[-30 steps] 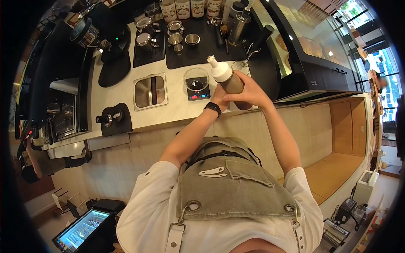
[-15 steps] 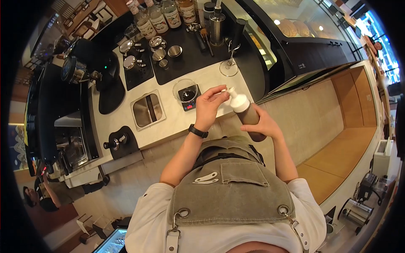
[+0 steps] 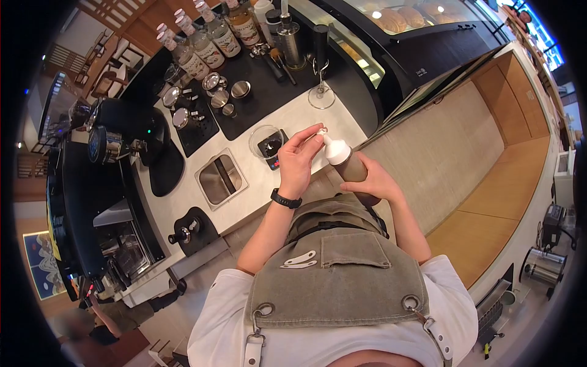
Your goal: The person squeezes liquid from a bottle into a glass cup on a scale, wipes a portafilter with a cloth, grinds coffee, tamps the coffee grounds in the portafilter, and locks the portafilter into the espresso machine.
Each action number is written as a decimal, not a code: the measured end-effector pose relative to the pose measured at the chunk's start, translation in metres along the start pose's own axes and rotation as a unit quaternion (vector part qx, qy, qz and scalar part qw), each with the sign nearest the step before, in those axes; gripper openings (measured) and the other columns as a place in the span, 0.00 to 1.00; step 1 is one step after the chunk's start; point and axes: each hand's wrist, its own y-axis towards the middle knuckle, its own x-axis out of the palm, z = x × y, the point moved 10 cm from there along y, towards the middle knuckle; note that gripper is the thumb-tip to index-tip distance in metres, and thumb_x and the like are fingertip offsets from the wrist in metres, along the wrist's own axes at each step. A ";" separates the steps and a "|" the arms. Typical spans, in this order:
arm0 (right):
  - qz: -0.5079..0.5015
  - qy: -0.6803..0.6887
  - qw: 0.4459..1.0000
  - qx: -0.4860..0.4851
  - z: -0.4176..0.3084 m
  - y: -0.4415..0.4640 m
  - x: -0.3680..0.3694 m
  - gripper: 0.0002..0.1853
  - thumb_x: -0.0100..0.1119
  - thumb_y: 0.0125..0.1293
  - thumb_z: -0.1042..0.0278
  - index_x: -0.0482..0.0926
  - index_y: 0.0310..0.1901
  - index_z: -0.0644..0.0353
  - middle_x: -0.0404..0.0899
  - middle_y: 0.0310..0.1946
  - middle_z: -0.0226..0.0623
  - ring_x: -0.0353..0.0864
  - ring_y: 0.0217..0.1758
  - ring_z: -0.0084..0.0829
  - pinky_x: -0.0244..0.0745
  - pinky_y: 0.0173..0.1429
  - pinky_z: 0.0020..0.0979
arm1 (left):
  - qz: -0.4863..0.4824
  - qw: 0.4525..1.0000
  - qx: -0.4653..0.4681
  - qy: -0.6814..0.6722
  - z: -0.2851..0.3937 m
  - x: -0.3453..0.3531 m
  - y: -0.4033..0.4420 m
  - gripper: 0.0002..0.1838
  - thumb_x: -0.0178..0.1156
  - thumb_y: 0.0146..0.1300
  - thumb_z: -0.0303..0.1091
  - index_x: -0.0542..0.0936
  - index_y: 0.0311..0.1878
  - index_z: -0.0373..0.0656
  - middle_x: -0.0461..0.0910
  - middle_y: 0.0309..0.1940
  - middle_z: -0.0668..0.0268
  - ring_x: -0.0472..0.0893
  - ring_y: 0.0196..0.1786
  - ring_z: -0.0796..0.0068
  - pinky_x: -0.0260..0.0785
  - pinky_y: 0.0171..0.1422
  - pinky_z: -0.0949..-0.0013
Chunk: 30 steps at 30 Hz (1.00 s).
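Note:
A squeeze bottle (image 3: 348, 166) with a white cap and nozzle and dark brown contents is tilted in front of my apron, nozzle toward the upper left. My right hand (image 3: 374, 178) wraps round its body. At the nozzle tip (image 3: 322, 133), the fingers of my left hand (image 3: 298, 164) pinch; whether a small tip cap is between them I cannot make out. Left of that hand, a clear glass bowl (image 3: 267, 142) with something dark in it rests on a black digital scale (image 3: 273, 163) with a red display.
A small sink (image 3: 221, 178) is set into the white counter. Steel cups (image 3: 240, 90), syrup bottles (image 3: 218, 37) and a metal stand (image 3: 321, 96) are farther back. A tamper (image 3: 184, 231) lies at the near left. A pastry case (image 3: 422, 55) stands right; another person (image 3: 122, 318) is at lower left.
The view has turned, so the counter and its things sit at a different slant. Both hands and the bottle have shifted slightly left in view. My grip looks the same.

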 end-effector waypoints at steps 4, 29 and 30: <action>0.015 -0.023 0.999 0.016 -0.002 -0.005 -0.004 0.44 0.83 0.48 0.51 0.76 0.65 0.63 0.85 0.52 0.47 0.85 0.55 0.39 0.77 0.62 0.38 | -0.015 1.000 -0.007 0.014 -0.001 -0.001 0.002 0.15 0.64 0.73 0.24 0.82 0.61 0.32 0.85 0.59 0.54 0.84 0.64 0.65 0.78 0.69 0.64; 0.147 -0.081 0.959 -0.227 -0.119 0.022 -0.036 0.50 0.82 0.51 0.43 0.72 0.70 0.65 0.76 0.68 0.52 0.77 0.70 0.45 0.71 0.72 0.40 | -0.088 0.954 0.173 0.229 0.140 0.057 0.024 0.42 0.73 0.62 0.20 0.59 0.74 0.45 0.76 0.66 0.53 0.82 0.63 0.62 0.82 0.63 0.61; 0.181 -0.100 0.953 -0.220 -0.117 0.016 -0.044 0.50 0.81 0.55 0.46 0.69 0.74 0.63 0.75 0.69 0.50 0.76 0.71 0.44 0.70 0.74 0.40 | -0.071 0.949 0.201 0.233 0.157 0.052 0.033 0.42 0.73 0.63 0.22 0.59 0.74 0.45 0.76 0.66 0.53 0.83 0.62 0.63 0.82 0.63 0.62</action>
